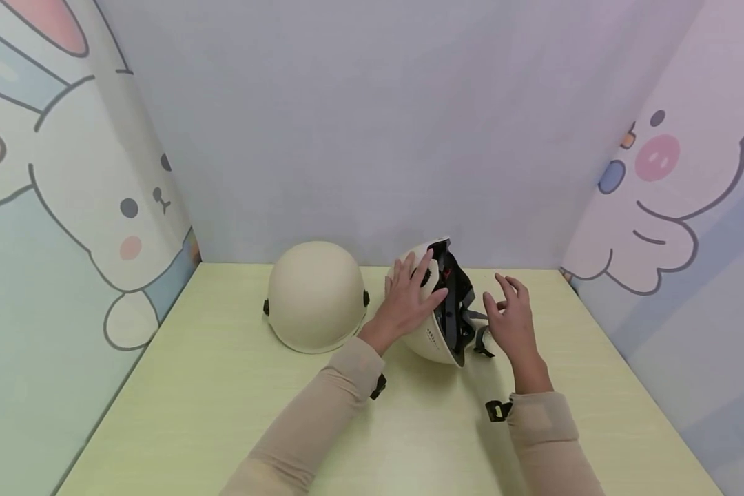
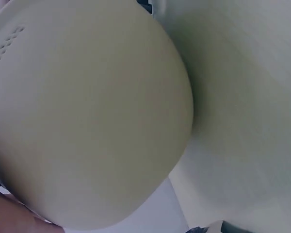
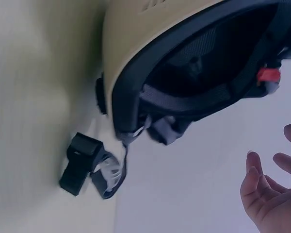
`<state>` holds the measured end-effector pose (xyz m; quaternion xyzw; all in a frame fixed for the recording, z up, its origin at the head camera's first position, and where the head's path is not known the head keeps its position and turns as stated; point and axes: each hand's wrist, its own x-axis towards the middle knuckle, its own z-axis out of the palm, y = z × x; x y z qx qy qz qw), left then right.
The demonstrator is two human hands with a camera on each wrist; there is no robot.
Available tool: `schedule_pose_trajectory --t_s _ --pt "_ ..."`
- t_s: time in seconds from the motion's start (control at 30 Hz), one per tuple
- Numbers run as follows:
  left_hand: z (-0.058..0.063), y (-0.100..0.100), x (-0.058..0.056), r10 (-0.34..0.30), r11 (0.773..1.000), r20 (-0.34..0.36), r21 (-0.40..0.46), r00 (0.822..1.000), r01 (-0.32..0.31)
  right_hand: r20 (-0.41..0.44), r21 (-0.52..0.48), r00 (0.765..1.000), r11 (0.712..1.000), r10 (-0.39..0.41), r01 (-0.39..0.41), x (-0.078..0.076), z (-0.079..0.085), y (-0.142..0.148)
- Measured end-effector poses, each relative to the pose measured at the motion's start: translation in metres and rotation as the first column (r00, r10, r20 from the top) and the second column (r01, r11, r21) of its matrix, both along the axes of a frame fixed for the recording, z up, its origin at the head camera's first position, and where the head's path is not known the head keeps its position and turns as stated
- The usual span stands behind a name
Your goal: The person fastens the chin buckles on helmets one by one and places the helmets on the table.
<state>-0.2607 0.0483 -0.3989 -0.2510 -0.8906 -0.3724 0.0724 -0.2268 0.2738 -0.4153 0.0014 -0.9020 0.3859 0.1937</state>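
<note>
The tilted cream helmet was touched by the left grip, fingers spread, while the right grip was held, fingers loosely parted, near the strap.

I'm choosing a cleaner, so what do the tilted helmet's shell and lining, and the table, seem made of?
Shell: probably hard plastic, satin, judging by its smooth, soft shading. Lining: likely matte fabric, showing fine ribbing. Table: satin, perhaps laminate, from its soft highlight; possibly wood.

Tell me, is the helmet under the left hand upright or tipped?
Tipped sideways: the helmet shows its dark lining toward the right hand, not down at the table.
</note>
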Motion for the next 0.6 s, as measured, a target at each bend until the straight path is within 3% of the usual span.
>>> schedule_pose_trajectory --t_s 0.27,0.6 --pt "0.015 -0.014 0.002 0.009 0.996 0.035 -0.087 0.999 -0.006 0.052 0.068 0.999 0.998 -0.014 0.01 0.001 -0.015 0.017" --pt "0.01 -0.032 0.001 0.017 1.0 0.078 0.02 0.997 -0.018 0.226 0.136 0.974 0.99 0.009 -0.041 0.003 -0.027 0.042"
